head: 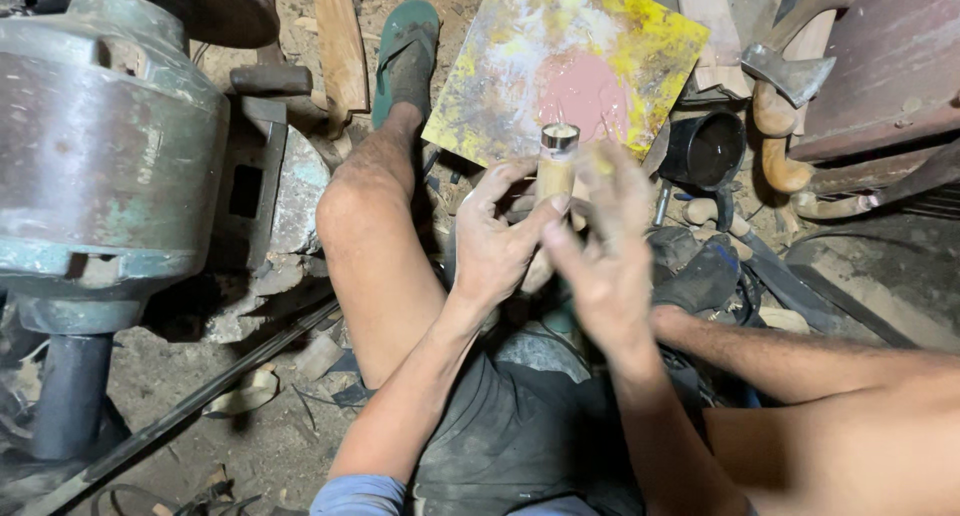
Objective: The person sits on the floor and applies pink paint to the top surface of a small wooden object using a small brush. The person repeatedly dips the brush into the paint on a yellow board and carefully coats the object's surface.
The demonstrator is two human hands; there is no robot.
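Note:
A short wooden handle with a shiny metal ring on its top end stands upright in front of me. My left hand grips the wood from the left, thumb and fingers wrapped around it. My right hand is blurred and lies against the handle's right side, fingers spread along it. Behind the handle a yellow-stained square board with a pink smear lies on the ground.
A large grey-green motor housing stands at left on a dark post. My left leg ends in a green sandal. A black cup, an axe head, wooden handles and planks lie at right.

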